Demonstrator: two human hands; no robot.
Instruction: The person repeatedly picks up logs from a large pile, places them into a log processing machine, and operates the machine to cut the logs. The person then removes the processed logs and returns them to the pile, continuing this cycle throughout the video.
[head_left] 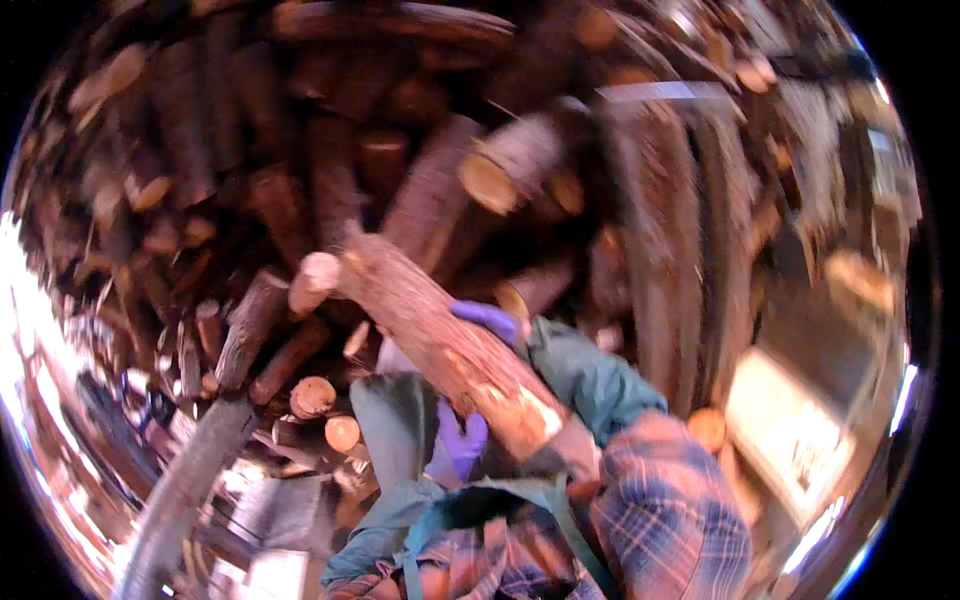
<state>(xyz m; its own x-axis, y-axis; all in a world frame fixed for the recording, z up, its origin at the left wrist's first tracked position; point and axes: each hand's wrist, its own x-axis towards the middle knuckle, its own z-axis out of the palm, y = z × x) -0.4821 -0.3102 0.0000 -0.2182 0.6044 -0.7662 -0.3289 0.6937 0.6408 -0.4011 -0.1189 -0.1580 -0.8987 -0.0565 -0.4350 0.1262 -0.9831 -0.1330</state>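
A long, thick log (pixel 440 325) with reddish-brown bark lies slantwise in front of my body, its far end up and to the left. Bark is stripped in a pale patch near its close end. My right hand (pixel 492 322), in a purple glove, grips the log's right side near the middle, fingers over the bark. Below the log, against its left side near the close end, my left hand (pixel 458 440) in a matching glove supports it; part of that hand is hidden. The picture is somewhat smeared by motion.
Beyond the log rises a heap of cut logs (pixel 510 165), pieces lying at many angles. A tall bark-covered post (pixel 655 240) stands to the right, near a pale box-like thing (pixel 785 430). At the lower left runs a long grey beam (pixel 190 500).
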